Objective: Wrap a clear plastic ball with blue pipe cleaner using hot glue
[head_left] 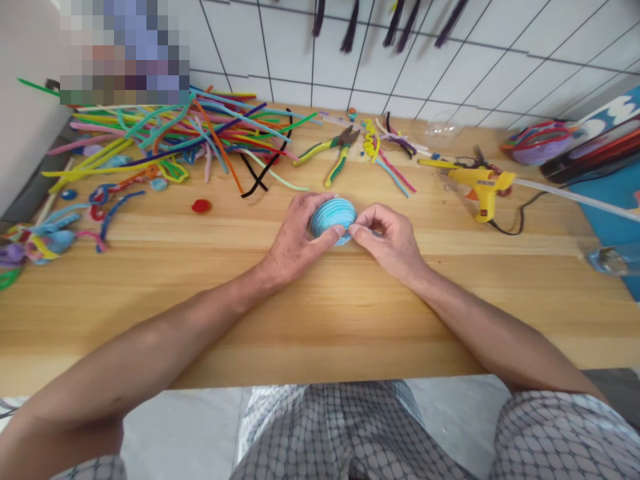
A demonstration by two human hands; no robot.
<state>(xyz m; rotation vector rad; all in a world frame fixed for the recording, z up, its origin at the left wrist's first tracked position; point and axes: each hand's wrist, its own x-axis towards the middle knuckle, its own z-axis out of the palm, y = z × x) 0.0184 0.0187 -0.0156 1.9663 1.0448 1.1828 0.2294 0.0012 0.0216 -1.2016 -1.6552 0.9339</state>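
Observation:
A round light-blue piece [334,217], ringed with coils that look like wound pipe cleaner, rests in my left hand [307,230] above the middle of the table. The left fingers curl over its far side while the thumb presses its near face. On its right edge, my right hand [387,239] pinches with thumb and forefinger touching the coils. What sits between those fingertips is too small to make out. Beyond the hands lie pliers with green and yellow handles [337,161], their jaws apart. A red round piece [201,206] lies off to the left.
Loose coloured pipe cleaners [200,133] pile up at the back left, with twisted shapes [55,240] nearer me. A yellow glue gun [483,187] with its cord lies on the right. A yellow coil [370,139] sits near the tiled wall [290,53].

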